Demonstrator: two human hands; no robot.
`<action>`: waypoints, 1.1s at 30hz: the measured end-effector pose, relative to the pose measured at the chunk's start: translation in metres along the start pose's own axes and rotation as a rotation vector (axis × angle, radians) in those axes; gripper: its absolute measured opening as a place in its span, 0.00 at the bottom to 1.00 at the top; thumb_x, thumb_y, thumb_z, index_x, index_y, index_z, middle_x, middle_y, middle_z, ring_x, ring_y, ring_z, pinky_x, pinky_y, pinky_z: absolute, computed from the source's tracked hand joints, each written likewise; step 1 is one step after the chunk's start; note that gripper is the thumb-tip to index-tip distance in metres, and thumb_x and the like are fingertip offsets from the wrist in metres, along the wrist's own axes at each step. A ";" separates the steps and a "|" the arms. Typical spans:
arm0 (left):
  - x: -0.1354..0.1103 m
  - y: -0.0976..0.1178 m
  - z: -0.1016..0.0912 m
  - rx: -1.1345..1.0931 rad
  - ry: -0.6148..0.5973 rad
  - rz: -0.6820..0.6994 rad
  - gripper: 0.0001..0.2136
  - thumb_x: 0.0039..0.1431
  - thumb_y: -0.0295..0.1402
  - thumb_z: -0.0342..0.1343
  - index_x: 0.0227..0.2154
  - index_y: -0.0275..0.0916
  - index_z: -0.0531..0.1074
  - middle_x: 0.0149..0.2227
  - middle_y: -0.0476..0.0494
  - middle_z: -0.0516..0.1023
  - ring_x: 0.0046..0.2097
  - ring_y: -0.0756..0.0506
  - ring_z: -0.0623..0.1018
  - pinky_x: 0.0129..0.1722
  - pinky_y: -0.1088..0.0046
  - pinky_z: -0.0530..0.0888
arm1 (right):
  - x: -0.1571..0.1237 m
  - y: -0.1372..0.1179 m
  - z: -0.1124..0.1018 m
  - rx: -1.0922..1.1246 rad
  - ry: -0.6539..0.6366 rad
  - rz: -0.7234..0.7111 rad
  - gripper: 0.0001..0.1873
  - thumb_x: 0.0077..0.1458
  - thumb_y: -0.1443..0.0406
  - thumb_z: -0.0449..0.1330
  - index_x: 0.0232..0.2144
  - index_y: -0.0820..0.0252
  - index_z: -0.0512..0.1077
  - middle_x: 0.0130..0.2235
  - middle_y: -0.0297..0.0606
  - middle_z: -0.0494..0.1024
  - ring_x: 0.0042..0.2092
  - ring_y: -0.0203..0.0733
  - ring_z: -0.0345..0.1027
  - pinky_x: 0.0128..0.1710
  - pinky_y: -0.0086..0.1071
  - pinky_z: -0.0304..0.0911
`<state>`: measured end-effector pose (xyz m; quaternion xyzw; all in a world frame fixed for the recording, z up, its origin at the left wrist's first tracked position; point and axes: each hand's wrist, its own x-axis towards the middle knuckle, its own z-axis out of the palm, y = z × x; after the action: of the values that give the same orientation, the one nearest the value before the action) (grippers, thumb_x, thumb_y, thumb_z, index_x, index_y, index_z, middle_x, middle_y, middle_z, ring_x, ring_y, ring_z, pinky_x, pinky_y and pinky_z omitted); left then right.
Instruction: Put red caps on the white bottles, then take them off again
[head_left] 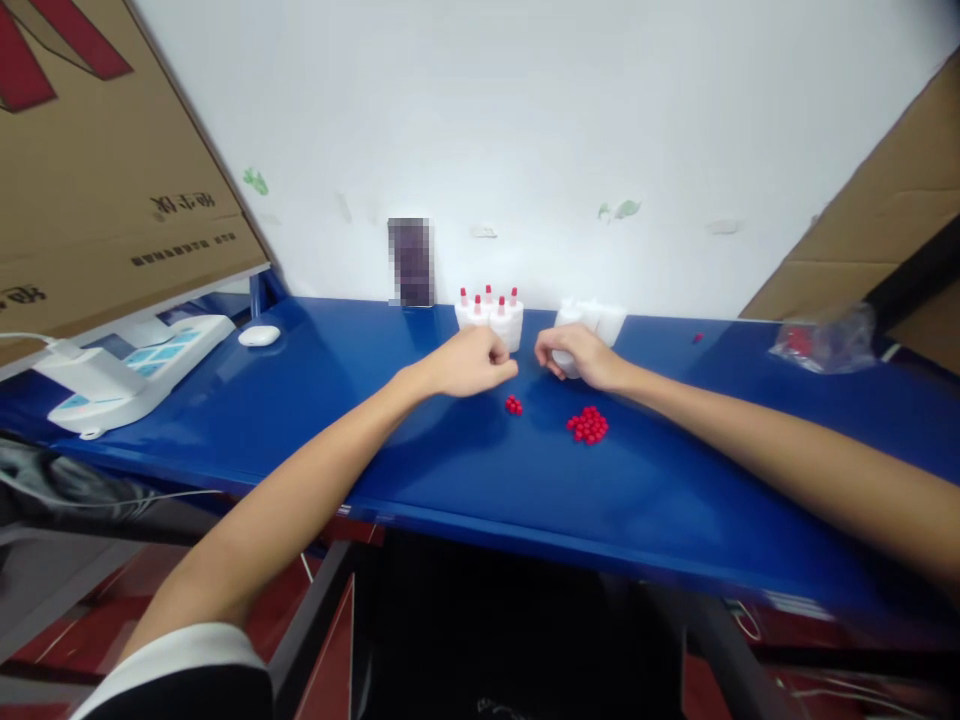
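My left hand [469, 362] is closed in a fist-like pinch above the blue table, and whatever its fingers hold is hidden. My right hand [586, 352] curls round a small white bottle [565, 364], partly covered by the fingers. Just behind my left hand stand several white bottles [507, 322] with red tips pointing up. More white bottles [611, 322], without red tips showing, stand behind my right hand. In front of the hands lie a small cluster of red caps [514, 405] and a larger pile of red caps [587, 425].
A phone-like dark rectangle [414, 265] leans on the white wall. Left on the blue table [450, 480] are a white oval case [259, 336] and a power strip [161, 365] with a charger. At right lie a single red piece [698, 338] and a clear bag [825, 342] holding red pieces.
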<state>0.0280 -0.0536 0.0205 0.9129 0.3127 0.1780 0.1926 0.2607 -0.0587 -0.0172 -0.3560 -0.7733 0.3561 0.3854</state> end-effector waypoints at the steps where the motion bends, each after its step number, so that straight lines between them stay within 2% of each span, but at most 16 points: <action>1: -0.002 -0.003 0.003 0.048 -0.003 0.051 0.15 0.55 0.30 0.51 0.15 0.39 0.59 0.17 0.51 0.63 0.23 0.53 0.59 0.28 0.70 0.60 | 0.002 0.001 0.000 0.003 0.000 -0.001 0.19 0.60 0.59 0.50 0.22 0.57 0.71 0.17 0.32 0.68 0.20 0.37 0.61 0.24 0.32 0.57; 3: -0.004 -0.008 0.009 0.155 0.023 0.087 0.19 0.61 0.32 0.48 0.14 0.40 0.56 0.16 0.51 0.58 0.23 0.52 0.56 0.30 0.68 0.59 | 0.006 0.003 0.001 0.016 0.027 -0.009 0.19 0.61 0.58 0.49 0.21 0.57 0.71 0.17 0.32 0.68 0.20 0.37 0.61 0.24 0.33 0.57; 6: -0.006 -0.008 0.013 0.226 0.040 0.048 0.23 0.70 0.40 0.42 0.18 0.39 0.62 0.19 0.49 0.63 0.23 0.50 0.59 0.29 0.68 0.57 | 0.006 0.005 0.002 0.028 0.066 -0.010 0.20 0.61 0.58 0.49 0.21 0.57 0.70 0.17 0.33 0.69 0.20 0.37 0.61 0.24 0.33 0.57; 8: -0.007 -0.005 0.015 0.235 -0.023 0.083 0.22 0.71 0.47 0.44 0.25 0.38 0.69 0.23 0.47 0.69 0.25 0.49 0.64 0.29 0.69 0.57 | 0.003 0.004 0.001 0.026 0.077 0.001 0.20 0.61 0.58 0.50 0.20 0.57 0.71 0.17 0.34 0.69 0.21 0.37 0.62 0.25 0.33 0.58; 11: -0.010 0.000 0.015 0.286 -0.137 0.173 0.20 0.67 0.52 0.50 0.32 0.39 0.71 0.28 0.45 0.75 0.27 0.48 0.68 0.29 0.69 0.57 | -0.001 0.002 0.001 0.026 0.100 0.005 0.20 0.61 0.58 0.50 0.20 0.57 0.70 0.17 0.34 0.69 0.21 0.38 0.62 0.25 0.33 0.59; 16: -0.015 0.002 0.017 0.415 -0.175 0.165 0.17 0.62 0.49 0.56 0.32 0.39 0.71 0.29 0.44 0.76 0.28 0.46 0.70 0.28 0.69 0.55 | -0.003 0.000 0.003 0.003 0.127 -0.013 0.20 0.61 0.58 0.50 0.20 0.57 0.70 0.17 0.34 0.69 0.21 0.38 0.63 0.26 0.34 0.59; 23: -0.014 0.000 0.022 0.509 -0.172 0.242 0.19 0.68 0.48 0.50 0.32 0.37 0.73 0.33 0.40 0.79 0.28 0.47 0.72 0.27 0.68 0.54 | -0.005 0.000 0.005 -0.023 0.137 -0.023 0.20 0.62 0.59 0.49 0.21 0.57 0.70 0.18 0.34 0.69 0.22 0.38 0.63 0.27 0.34 0.59; 33: -0.016 0.000 0.024 0.609 -0.183 0.262 0.23 0.71 0.50 0.46 0.37 0.37 0.77 0.30 0.40 0.80 0.26 0.46 0.74 0.26 0.70 0.56 | -0.005 0.001 0.006 -0.009 0.131 -0.025 0.19 0.61 0.58 0.50 0.22 0.58 0.70 0.18 0.33 0.68 0.22 0.37 0.62 0.27 0.33 0.59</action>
<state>0.0273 -0.0696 -0.0037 0.9731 0.2131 0.0173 -0.0858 0.2582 -0.0637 -0.0225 -0.3706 -0.7525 0.3235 0.4379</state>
